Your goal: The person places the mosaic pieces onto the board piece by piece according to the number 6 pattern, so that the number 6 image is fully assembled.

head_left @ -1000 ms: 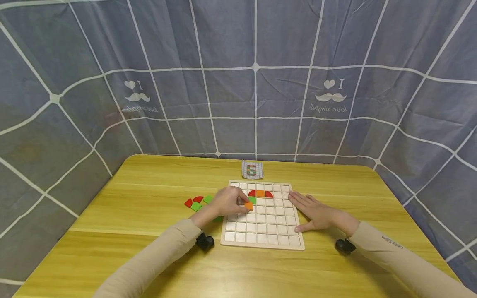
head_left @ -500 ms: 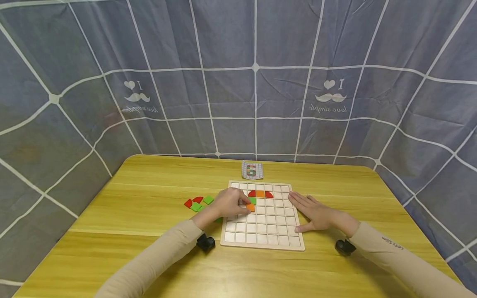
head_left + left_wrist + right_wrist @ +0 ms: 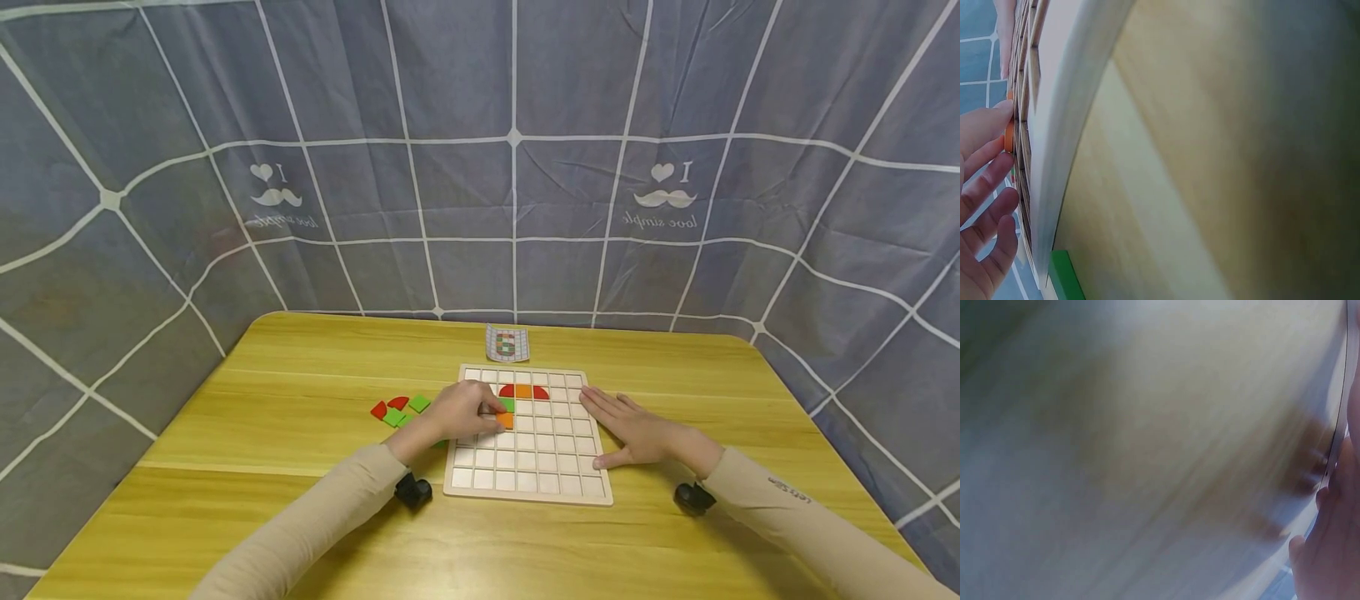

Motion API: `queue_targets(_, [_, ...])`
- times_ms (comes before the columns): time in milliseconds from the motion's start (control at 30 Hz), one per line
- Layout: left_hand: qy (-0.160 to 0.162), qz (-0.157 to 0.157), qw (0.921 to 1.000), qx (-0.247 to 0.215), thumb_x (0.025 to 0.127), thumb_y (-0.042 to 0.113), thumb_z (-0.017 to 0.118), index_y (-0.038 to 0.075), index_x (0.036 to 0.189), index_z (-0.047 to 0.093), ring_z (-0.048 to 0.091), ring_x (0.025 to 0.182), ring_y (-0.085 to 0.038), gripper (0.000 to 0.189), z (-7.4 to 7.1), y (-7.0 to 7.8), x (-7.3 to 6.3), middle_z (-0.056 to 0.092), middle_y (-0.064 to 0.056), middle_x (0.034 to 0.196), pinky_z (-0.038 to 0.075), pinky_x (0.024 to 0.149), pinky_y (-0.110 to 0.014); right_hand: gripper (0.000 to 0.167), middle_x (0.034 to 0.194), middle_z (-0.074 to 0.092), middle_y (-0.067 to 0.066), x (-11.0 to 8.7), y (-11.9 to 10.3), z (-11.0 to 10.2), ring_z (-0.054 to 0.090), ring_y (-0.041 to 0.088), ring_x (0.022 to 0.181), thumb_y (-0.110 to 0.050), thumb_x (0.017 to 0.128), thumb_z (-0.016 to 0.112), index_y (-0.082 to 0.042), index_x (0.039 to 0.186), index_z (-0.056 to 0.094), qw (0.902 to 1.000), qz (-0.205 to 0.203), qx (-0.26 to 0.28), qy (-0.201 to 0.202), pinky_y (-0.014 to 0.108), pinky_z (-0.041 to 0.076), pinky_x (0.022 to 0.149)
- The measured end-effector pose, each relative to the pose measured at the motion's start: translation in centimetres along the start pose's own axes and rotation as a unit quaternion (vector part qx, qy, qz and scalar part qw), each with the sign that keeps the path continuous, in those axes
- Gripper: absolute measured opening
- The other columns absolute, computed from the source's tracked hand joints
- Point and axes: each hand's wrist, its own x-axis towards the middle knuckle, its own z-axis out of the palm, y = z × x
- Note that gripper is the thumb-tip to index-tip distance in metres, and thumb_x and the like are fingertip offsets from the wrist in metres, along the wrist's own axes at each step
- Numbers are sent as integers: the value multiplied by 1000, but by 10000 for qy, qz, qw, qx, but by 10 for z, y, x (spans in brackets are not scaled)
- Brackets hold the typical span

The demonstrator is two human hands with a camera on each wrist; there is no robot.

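Observation:
My left hand (image 3: 461, 410) pinches an orange square tile (image 3: 507, 421) between thumb and fingers, over a wooden grid board (image 3: 528, 485). In the left wrist view, the orange tile (image 3: 1009, 137) appears edge-on at the board's surface. Just behind it lies a green tile (image 3: 508, 404), partly hidden by fingertips. Farther back, a second orange square (image 3: 523, 391) sits between two red quarter-circle tiles (image 3: 541, 392) in the grid. My right hand (image 3: 633, 427) rests with straight fingers on the board's right edge; only part of this hand (image 3: 1332, 531) enters the right wrist view.
Loose red and green tiles (image 3: 393, 416) lie left of the board, some hidden behind the left forearm. A small printed pattern card (image 3: 507, 343) is behind the board on the wooden table (image 3: 322, 350). A grey-blue grid curtain (image 3: 465, 192) surrounds the table.
The orange tile has shifted slightly right and toward the near side with my left hand, lining up with the green tile. My right hand stays in place.

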Motion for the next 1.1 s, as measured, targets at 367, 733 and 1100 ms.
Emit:
queue_targets(367, [78, 140, 9999, -43, 82, 30, 75, 16, 100, 77, 54, 73, -5, 23, 0, 0, -1, 70, 3, 93, 42, 62, -21, 101, 160, 3, 23, 1, 0, 0, 8, 40, 147, -59, 87, 57, 2, 153, 10, 10000, 42, -39, -29, 62, 11, 114])
queue_targets(733, [27, 74, 9999, -80, 83, 31, 75, 15, 101, 77, 57, 78, -7, 24, 0, 1, -1, 71, 3, 95, 43, 64, -22, 102, 160, 3, 23, 0, -2, -1, 8, 39, 147, -60, 87, 57, 2, 153, 10, 9999, 105, -35, -68, 62, 11, 114])
queue_targets(1100, [111, 87, 9997, -220, 81, 28, 76, 13, 101, 77, 51, 68, -5, 24, -3, -3, -6, 72, 1, 95, 40, 59, -19, 102, 160, 4, 23, 1, -2, -1, 9, 39, 147, -60, 87, 57, 2, 153, 10, 9999, 76, -52, -42, 62, 11, 114])
